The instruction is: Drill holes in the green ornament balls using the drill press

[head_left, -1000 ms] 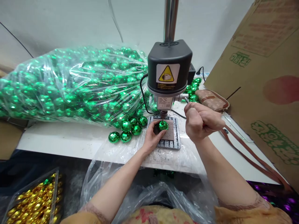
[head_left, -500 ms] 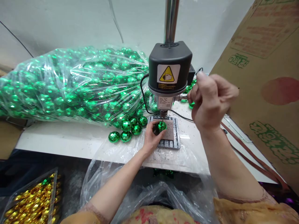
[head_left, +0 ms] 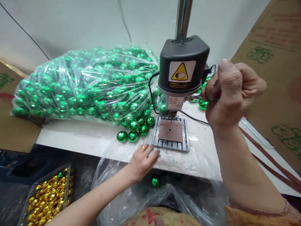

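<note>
Green balls (head_left: 134, 125) look glossy, the drill housing (head_left: 184, 54) matt, its column (head_left: 183, 18) polished metal.

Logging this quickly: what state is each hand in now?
Left hand: loosely open, nothing visible held.
Right hand: closed on the drill press handle.

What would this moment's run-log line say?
left hand: open, at edge of white tabletop | right hand: closed on silver metal lever of black drill press | faceted green balls: beside grey slotted base
</note>
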Demonstrator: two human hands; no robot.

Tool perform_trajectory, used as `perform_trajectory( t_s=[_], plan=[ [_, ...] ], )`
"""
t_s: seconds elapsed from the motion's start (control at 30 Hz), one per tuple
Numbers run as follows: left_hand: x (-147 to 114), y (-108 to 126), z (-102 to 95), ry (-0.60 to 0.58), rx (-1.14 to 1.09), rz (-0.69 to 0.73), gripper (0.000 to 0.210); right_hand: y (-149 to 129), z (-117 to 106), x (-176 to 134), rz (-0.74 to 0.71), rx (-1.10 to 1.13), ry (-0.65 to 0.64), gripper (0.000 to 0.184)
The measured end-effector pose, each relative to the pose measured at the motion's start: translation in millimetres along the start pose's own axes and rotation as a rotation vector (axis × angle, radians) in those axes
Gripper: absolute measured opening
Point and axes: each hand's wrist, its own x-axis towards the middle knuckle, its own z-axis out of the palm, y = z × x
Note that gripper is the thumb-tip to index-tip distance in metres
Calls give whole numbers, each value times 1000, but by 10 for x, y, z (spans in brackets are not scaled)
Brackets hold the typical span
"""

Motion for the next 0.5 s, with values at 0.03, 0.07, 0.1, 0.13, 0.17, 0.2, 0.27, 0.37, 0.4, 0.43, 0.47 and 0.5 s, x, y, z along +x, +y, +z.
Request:
perform_trajectory(
  t_s=[0.03, 0.07, 0.1, 0.13, 0.17, 0.2, 0.27, 0.37, 0.4, 0.43, 0.47, 0.5],
  plan=[
    [91, -79, 15, -16, 67, -67, 19, 2, 0, 2, -3, 2, -5, 44],
    [185, -152, 34, -42, 125, -134, 31, 4, -1, 3, -3, 0, -13, 44],
    [273, -218, 57, -77, 169, -192, 43, 7, -3, 3, -6, -4, -16, 44],
    [351, -275, 85, -117, 197, -236, 51, 11, -4, 3, -13, -8, -14, 44],
    [415, -323, 116, -153, 214, -263, 55, 14, -5, 2, -17, -12, -12, 44],
    [463, -364, 149, -185, 227, -274, 56, 17, -5, 1, -19, -14, -7, 44],
    [514, -434, 216, -231, 257, -265, 52, 23, -5, -1, -24, -4, -2, 44],
    [523, -530, 273, -241, 257, -209, 47, 29, -6, -1, -18, 22, -15, 43],
    [523, -558, 274, -230, 218, -181, 45, 32, -7, 0, -18, 26, -19, 43],
    [528, -580, 266, -207, 154, -157, 42, 37, -9, 2, -14, 22, -22, 43],
    [540, -593, 252, -166, 67, -142, 37, 43, -11, 4, -11, 16, -24, 44],
    [559, -596, 234, -105, -44, -141, 32, 50, -13, 7, -12, 13, -25, 44]
  ],
)
